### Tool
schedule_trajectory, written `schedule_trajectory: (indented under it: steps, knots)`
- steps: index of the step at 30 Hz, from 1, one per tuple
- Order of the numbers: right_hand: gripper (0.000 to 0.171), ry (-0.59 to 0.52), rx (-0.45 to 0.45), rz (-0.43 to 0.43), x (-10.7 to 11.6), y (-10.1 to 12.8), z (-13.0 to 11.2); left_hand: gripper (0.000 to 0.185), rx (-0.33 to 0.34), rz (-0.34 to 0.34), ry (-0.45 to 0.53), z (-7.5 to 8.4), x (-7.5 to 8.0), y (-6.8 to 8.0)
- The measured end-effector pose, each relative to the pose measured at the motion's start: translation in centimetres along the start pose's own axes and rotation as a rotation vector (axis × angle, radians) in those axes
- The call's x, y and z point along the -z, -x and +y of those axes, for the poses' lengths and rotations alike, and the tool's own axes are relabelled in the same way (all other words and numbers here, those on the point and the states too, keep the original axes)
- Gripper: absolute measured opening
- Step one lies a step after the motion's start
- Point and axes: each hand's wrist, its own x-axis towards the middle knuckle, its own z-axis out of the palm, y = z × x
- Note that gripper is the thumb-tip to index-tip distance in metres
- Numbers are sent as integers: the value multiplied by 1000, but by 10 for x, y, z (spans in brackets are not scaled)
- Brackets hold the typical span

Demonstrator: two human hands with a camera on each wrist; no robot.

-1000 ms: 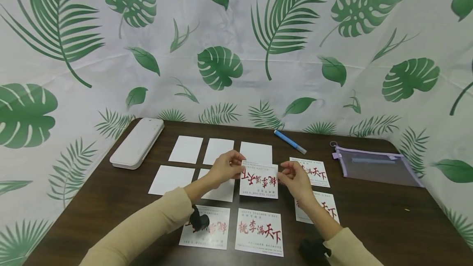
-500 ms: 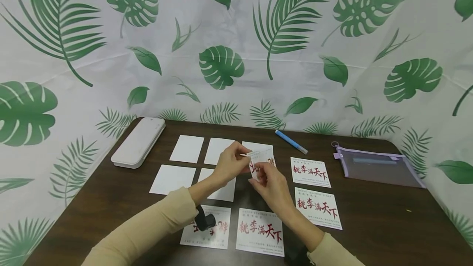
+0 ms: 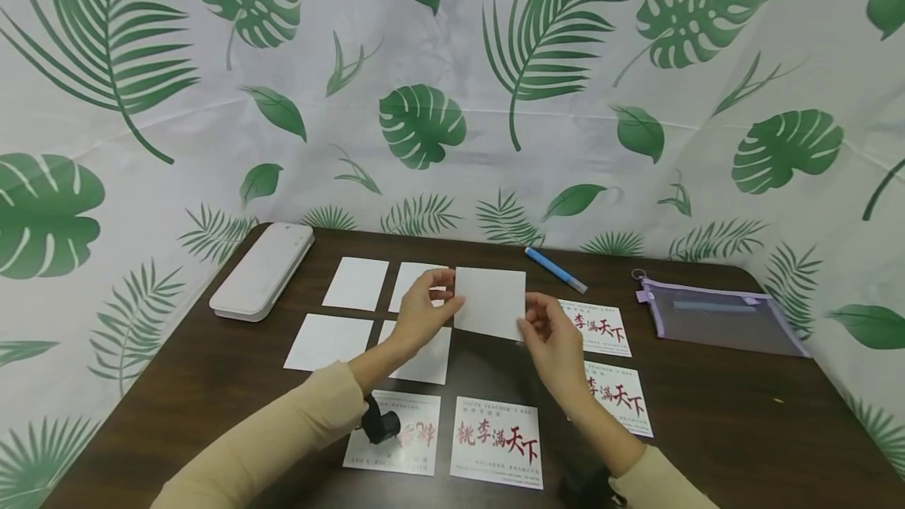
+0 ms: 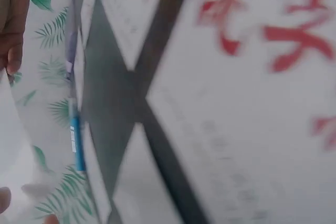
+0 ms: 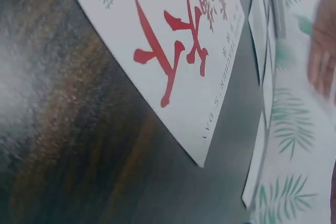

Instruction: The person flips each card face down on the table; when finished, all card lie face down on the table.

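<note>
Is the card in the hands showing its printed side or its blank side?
Blank side: the card, held by left hand and right hand, shows plain white.

— How are the arms set?

— Both forearms, in beige sleeves, reach forward and angle inward, so the hands meet close together, raised in front of the body.

— And the left hand (image 3: pixel 422 311)?

— Its fingers curl at one side edge of the held card (image 3: pixel 491 302), thumb tip on the near face, pinching it.

— The right hand (image 3: pixel 548 336)?

— It pinches the opposite edge, fingers bent behind the card's lower corner, thumb in front. A dark camera mount sits at each wrist.
</note>
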Motion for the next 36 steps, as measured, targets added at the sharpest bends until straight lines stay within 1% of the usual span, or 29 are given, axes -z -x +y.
schedule_trajectory:
  steps: [2,4,5,6,7,10,14,19,23,27,32,34,36]
  knots:
    - [33,-95,-121,-18,2,0,5,43,55,-6,13,-8,3,1]
    - [34,-159,-222,-33,3,0,9,45,85,-30,35,-12,5,4]
    - [34,-174,-257,-39,4,0,11,45,87,-45,48,-15,6,6]
    - [35,-187,-274,-44,4,0,13,44,70,-60,54,-17,6,7]
    - [35,-193,-285,-45,3,0,19,44,67,-75,67,-18,5,9]
    - [38,-170,-333,-63,4,2,24,44,47,-107,63,-20,4,12]
    - [40,-60,-385,-117,6,4,32,49,61,-142,-1,-25,0,15]
    - [37,84,-402,-212,11,10,38,54,38,-219,-110,-30,-1,24]
    - [34,153,-396,-286,14,15,40,54,23,-288,-221,-31,-2,30]
    - [33,211,-385,-353,16,19,40,52,8,-346,-301,-31,-3,34]
    - [32,268,-371,-389,17,21,39,49,-26,-378,-363,-31,-5,34]
    - [31,294,-366,-394,17,22,40,43,-45,-380,-393,-31,-6,33]
    - [31,317,-360,-400,17,22,40,32,-61,-380,-423,-31,-7,33]
